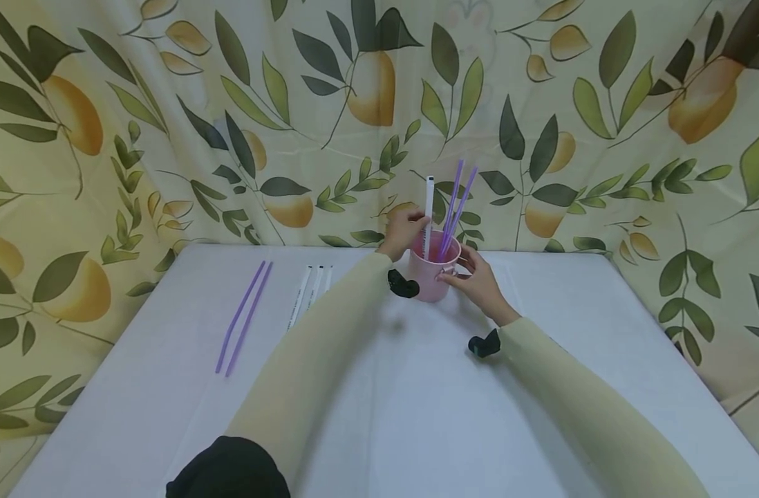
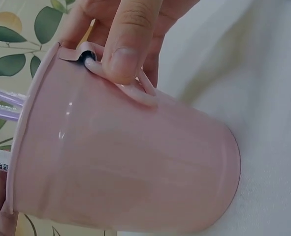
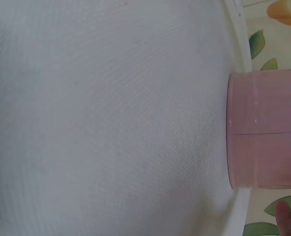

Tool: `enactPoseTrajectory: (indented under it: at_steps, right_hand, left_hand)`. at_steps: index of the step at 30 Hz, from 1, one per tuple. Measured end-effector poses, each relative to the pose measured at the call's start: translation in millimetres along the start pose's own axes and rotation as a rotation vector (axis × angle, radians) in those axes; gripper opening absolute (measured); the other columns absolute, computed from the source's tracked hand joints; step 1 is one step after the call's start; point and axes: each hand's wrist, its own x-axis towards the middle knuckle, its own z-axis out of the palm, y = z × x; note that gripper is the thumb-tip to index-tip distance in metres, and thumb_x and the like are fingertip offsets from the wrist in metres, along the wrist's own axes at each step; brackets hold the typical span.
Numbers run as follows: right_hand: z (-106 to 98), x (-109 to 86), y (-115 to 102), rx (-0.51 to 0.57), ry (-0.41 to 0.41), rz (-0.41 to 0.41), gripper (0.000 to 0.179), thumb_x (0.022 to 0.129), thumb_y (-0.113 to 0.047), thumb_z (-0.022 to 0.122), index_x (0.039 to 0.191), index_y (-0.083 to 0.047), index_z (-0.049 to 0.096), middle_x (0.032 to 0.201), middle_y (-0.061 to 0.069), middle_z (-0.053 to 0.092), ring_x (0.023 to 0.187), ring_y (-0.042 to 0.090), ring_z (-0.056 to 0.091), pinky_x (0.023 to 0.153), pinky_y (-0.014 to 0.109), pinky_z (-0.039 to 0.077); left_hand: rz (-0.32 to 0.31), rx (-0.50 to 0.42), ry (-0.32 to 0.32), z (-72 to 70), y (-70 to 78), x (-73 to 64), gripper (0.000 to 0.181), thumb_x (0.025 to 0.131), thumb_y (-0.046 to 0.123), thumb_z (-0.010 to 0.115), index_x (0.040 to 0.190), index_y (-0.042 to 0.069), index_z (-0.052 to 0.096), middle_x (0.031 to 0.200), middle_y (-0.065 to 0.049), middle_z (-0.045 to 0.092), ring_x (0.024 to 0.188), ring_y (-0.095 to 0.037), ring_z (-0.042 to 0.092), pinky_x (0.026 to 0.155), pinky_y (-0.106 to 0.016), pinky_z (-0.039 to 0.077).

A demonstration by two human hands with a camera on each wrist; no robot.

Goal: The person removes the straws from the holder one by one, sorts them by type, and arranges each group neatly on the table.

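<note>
A pink mug (image 1: 430, 277) stands upright near the table's far edge, its handle (image 2: 128, 91) toward my right hand. Purple straws (image 1: 455, 211) lean out of it on the right. A slim white stick with small printed text (image 1: 428, 214) rises from the mug's left side. My left hand (image 1: 404, 232) is at the left rim, its fingers pinching the white stick. My right hand (image 1: 479, 280) holds the mug at its handle, thumb on the handle in the left wrist view. In the right wrist view, the mug's lower part (image 3: 266, 130) shows beside one fingertip (image 3: 284, 216).
Two purple straws (image 1: 242, 318) lie side by side on the left of the white-covered table (image 1: 429, 415). Several white sticks (image 1: 307, 290) lie near them, partly covered by my left sleeve. A fruit-patterned curtain (image 1: 330, 138) hangs behind the table.
</note>
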Motion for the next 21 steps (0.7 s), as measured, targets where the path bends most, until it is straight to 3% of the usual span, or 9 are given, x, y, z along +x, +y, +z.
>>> enactPoseTrajectory:
  at_steps: [11,21]
  right_hand:
    - [1,-1.4,1,0.006,0.009,0.001,0.083,0.079,-0.017,0.076,0.146,-0.009,0.028,0.148,0.014,0.038,0.135,0.032,0.039,0.105,0.048,0.042]
    - [1,-0.7,-1,-0.015,0.015,-0.002,0.082,0.079,-0.019,0.076,0.146,-0.009,0.029,0.148,0.014,0.038,0.135,0.032,0.039,0.105,0.048,0.042]
  left_hand:
    - [-0.031,-0.100,0.024,-17.2,-0.2,-6.5,0.026,0.095,0.012,0.055,0.116,0.002,0.064,0.109,-0.017,0.064,0.098,-0.027,0.068,0.079,-0.026,0.058]
    - [0.039,-0.178,0.044,-29.2,8.0,-14.1,0.030,0.096,0.012,0.053,0.121,-0.004,0.059,0.117,-0.022,0.061,0.104,-0.034,0.064,0.083,-0.028,0.057]
